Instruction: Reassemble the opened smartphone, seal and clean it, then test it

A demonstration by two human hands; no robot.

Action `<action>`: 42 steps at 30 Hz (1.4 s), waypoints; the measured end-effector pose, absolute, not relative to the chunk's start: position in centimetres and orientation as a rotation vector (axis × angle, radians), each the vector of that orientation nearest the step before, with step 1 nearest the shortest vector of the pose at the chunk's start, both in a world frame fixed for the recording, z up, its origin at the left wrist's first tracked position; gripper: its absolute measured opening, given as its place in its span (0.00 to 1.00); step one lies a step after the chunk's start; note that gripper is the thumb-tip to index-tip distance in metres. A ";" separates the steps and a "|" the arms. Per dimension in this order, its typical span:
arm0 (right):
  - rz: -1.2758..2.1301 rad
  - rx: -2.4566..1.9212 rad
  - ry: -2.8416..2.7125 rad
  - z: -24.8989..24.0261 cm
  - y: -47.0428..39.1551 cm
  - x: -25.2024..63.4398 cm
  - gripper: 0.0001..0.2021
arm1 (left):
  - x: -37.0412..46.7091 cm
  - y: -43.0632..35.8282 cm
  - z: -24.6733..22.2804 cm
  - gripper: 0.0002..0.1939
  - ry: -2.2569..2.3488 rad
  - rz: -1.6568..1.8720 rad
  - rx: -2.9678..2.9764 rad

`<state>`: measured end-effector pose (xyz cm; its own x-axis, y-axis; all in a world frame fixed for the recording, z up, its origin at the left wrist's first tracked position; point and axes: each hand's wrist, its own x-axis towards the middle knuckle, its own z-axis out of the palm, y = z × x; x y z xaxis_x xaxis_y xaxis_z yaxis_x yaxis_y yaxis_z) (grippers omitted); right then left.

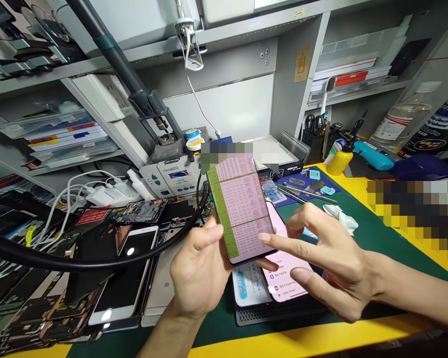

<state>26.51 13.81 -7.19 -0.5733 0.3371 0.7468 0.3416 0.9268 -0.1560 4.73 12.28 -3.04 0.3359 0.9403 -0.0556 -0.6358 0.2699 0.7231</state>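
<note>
The person's left hand [199, 271] holds a black smartphone with a lit pink and green table on its screen [242, 209]. The fingers are closed around its lower left edge, and the thumb lies along the side. The phone is lifted above the dark green work mat [366, 238], near the middle of the bench, and it is tilted with its top end pointing far.

The right hand [328, 258] is just beside the phone on the right. Its index finger is stretched out and the tip touches the lower right part of the screen; the other fingers are loosely spread and hold nothing.

Under the hands a second phone with a pale pink screen [283, 271] lies flat on a black perforated pad [261, 313]. On the left, a white phone with a dark screen [123, 278] lies among opened phone bodies. A grey soldering station with a small display [169, 176] stands far left, and a yellow plastic bottle [340, 160] stands far right.
</note>
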 end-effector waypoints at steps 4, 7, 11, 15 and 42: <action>-0.010 -0.470 -2.220 -7.1 13.8 26.5 0.25 | 4.8 12.1 -3.2 0.37 0.603 1.129 0.689; -0.014 -0.479 -2.222 -7.0 13.8 26.5 0.26 | 5.0 12.1 -3.2 0.39 0.674 1.130 0.709; -0.028 -0.479 -2.232 -6.6 13.7 26.5 0.25 | 5.3 12.0 -2.9 0.40 0.768 1.138 0.741; -0.033 -0.465 -2.241 -6.2 13.7 26.4 0.23 | 5.5 12.0 -3.0 0.40 0.796 1.155 0.761; 0.007 -0.474 -2.232 -7.2 13.8 26.6 0.27 | 5.4 12.1 -3.4 0.40 0.825 1.135 0.847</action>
<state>26.60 13.76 -7.17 -0.5811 0.3383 0.7401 0.3337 0.9286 -0.1625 5.44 12.14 -3.43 0.2170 0.9688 -0.1198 -0.4130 0.2023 0.8880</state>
